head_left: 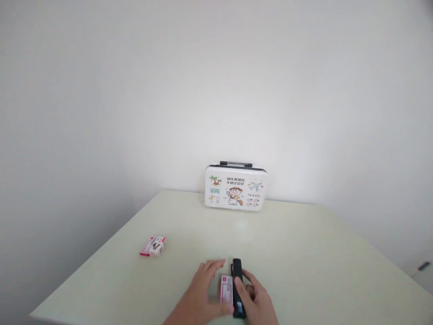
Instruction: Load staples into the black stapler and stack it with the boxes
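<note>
A black stapler is at the front of the table, with my right hand closed round its right side and the thumb on top. Directly left of the stapler lies a small white and pink box, its long side alongside it. My left hand curves about that box with fingers and thumb wide apart. The left thumb reaches across the box's near end to the stapler's lower part; whether it presses on either I cannot tell. The left fingertips are just beyond the box's far end.
On the left part of the pale table lie small pink and white boxes close together, one with a dark picture on it. A white case with cartoon prints and a black handle stands against the wall at the back.
</note>
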Tool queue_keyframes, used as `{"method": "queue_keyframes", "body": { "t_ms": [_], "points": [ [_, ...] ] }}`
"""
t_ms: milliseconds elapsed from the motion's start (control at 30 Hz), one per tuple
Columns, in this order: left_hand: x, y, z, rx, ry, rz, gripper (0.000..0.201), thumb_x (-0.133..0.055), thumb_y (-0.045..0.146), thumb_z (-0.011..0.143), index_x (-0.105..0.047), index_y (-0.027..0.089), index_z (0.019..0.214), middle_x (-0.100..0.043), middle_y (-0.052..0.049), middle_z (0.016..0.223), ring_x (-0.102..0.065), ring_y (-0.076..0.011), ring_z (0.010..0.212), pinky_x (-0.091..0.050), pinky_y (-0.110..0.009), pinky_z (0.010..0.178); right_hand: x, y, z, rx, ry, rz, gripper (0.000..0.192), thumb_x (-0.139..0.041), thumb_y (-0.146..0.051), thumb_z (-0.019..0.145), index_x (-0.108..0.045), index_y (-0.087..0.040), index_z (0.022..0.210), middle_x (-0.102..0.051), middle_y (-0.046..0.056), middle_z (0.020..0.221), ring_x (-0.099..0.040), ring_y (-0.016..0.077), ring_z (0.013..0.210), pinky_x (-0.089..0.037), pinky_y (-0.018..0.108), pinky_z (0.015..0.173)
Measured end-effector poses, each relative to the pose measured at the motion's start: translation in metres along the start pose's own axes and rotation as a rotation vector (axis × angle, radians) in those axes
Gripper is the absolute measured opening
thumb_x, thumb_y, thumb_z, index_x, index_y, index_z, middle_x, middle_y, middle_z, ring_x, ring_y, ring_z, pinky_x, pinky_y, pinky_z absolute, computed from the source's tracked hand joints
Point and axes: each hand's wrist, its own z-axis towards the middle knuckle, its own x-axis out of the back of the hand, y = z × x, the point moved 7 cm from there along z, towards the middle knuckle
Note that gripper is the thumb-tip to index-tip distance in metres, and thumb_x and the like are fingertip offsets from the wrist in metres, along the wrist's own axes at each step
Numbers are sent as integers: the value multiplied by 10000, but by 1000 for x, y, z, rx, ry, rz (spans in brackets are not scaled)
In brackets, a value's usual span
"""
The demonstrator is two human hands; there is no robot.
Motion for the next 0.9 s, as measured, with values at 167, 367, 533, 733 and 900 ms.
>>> {"method": "queue_keyframes", "body": {
  "t_ms": [167, 367, 533, 733, 900],
  "points": [
    [119, -100, -26, 274, 581, 241, 420, -368, 435, 1008, -616, 214, 1265, -590, -109, 1354, -459, -309, 1301, -309, -518, 1150, -3, 15, -4, -70, 27, 123, 889, -479, -865, 802, -584, -140, 1305, -685, 35, 660, -626, 231, 630, -513, 324, 611],
    [160, -174, -44, 425, 413, 538, 502, -405, 290, 958, -491, 303, 1453, -479, -17, 1543, -435, -305, 1335, -365, -499, 1095, -6, 13, -5, -93, 29, 156, 873, -518, -877, 764, -615, -142, 1223, -718, 40, 678, -655, 227, 619, -523, 307, 595],
    [139, -169, -61, 347, 341, 581, 520, -543, 300, 832, -556, 307, 1353, -541, -39, 1420, -536, -287, 1214, -467, -432, 979, -7, 2, -7, -104, 29, 186, 844, -541, -872, 742, -661, -154, 1168, -705, 34, 628, -669, 238, 623, -528, 303, 577],
    [91, -140, -89, 217, 321, 429, 424, -585, 363, 867, -575, 271, 1281, -564, -59, 1421, -511, -287, 1317, -454, -433, 1089, -6, -6, -9, -83, 29, 127, 834, -518, -884, 736, -694, -161, 1112, -716, 50, 651, -678, 244, 639, -535, 306, 576],
    [50, -92, -85, 176, 236, 230, 399, -644, 403, 873, -613, 265, 1247, -646, -84, 1309, -573, -294, 1258, -465, -437, 1099, -5, 5, -5, -38, 18, 126, 762, -535, -816, 797, -664, -143, 1131, -700, 41, 630, -651, 232, 601, -524, 304, 574]
  ]
}}
